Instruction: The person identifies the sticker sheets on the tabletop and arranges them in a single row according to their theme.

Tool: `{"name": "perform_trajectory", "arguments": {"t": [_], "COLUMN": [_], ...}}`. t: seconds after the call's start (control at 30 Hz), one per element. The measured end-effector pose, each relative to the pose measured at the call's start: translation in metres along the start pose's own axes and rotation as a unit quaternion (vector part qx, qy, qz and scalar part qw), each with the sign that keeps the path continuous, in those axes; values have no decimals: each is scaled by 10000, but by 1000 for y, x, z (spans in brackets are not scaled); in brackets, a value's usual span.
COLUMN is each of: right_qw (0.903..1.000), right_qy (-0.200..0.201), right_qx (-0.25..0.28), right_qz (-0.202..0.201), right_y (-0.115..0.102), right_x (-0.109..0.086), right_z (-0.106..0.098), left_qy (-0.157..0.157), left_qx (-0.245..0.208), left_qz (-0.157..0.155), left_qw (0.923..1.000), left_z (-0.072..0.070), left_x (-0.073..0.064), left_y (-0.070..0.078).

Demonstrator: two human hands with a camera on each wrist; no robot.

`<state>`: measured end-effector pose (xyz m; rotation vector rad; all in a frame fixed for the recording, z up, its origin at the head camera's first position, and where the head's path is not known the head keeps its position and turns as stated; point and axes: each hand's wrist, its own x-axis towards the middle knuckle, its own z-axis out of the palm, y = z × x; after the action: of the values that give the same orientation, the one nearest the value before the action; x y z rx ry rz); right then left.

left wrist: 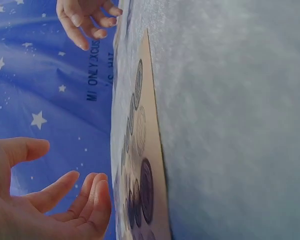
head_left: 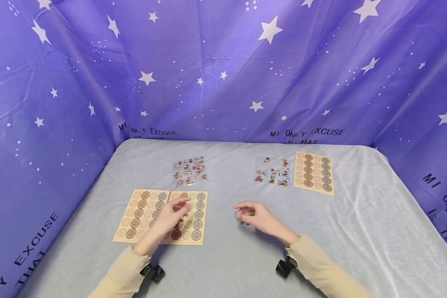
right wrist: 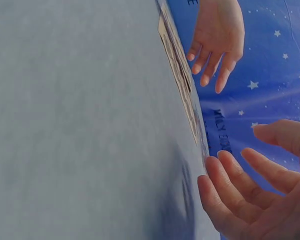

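Observation:
My left hand (head_left: 173, 217) hovers over the right one of two tan sheets of round stickers (head_left: 205, 207), its fingers loosely bent around nothing. The other tan sheet (head_left: 128, 225) lies directly to its left, edges meeting. In the left wrist view the hand (left wrist: 60, 200) has thumb and fingers apart, above the sheet's surface. My right hand (head_left: 258, 216) is held above the bare cloth right of the sheets. Its fingers (right wrist: 230, 187) are relaxed and spread in the right wrist view, with nothing in them.
Behind the sheets lies a clear sheet of small cartoon stickers (head_left: 189, 171). A second clear sticker sheet (head_left: 272, 171), with gaps, is at the back right, beside another tan round-sticker sheet (head_left: 313, 173). A grey cloth (head_left: 238, 265) covers the table; purple star-printed curtains (head_left: 223, 99) surround it.

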<state>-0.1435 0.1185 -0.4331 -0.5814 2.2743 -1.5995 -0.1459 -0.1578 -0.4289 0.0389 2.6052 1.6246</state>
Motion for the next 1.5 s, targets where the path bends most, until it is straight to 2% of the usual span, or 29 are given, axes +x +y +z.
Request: {"name": "perform_trajectory", "arguments": {"t": [0.13, 0.4, 0.73, 1.03, 1.23, 1.5], "right_qw": [9999, 9988, 9957, 9905, 9854, 9783], "right_qy": [159, 449, 791, 1118, 1362, 1631], "right_qx": [-42, -168, -477, -796, -1010, -1270], "right_qz": [10, -51, -5, -109, -125, -165], "right_y": [1, 4, 7, 13, 16, 18], "right_x": [-5, -16, -32, -43, -52, -61], "right_z": [-10, -32, -56, -76, -90, -109], "left_qy": [-87, -271, -551, -760, -1057, -1318], "left_qx": [-64, 291, 147, 219, 212, 416], "left_qz": [60, 328, 629, 712, 935, 1157], "left_qw": [9999, 9987, 9964, 9943, 9898, 9836], "left_z": [7, 20, 43, 58, 71, 90], "left_x": [4, 13, 25, 32, 37, 44], "left_y": [6, 16, 36, 51, 59, 69]}}
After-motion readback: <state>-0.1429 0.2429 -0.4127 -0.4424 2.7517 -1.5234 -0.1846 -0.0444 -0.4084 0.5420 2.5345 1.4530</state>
